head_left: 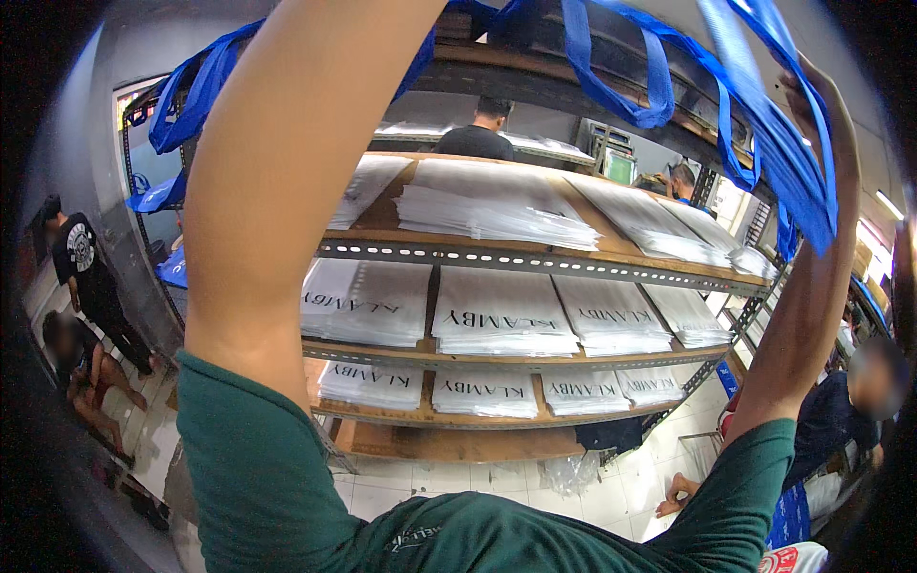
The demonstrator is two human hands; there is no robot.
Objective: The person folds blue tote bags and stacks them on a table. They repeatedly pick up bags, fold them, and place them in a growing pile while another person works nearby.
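Both my arms are raised toward the top of a shelf rack [535, 260]. My left forearm [287, 191] runs up and leaves the picture at the top edge, so my left hand is out of view. My right hand [812, 95] is high at the right, closed among the handles of blue fabric bags [764, 143] that hang from the top level. More blue bag loops [621, 76] dangle along the top board, and others [191, 95] hang at the upper left.
The rack's wooden boards carry stacks of flat white packets in clear wrap [497, 320]. A person in black [86, 267] stands at the left and another [81, 372] sits on the floor. One person [478, 134] is behind the rack, and one in dark blue [841, 411] is at the right.
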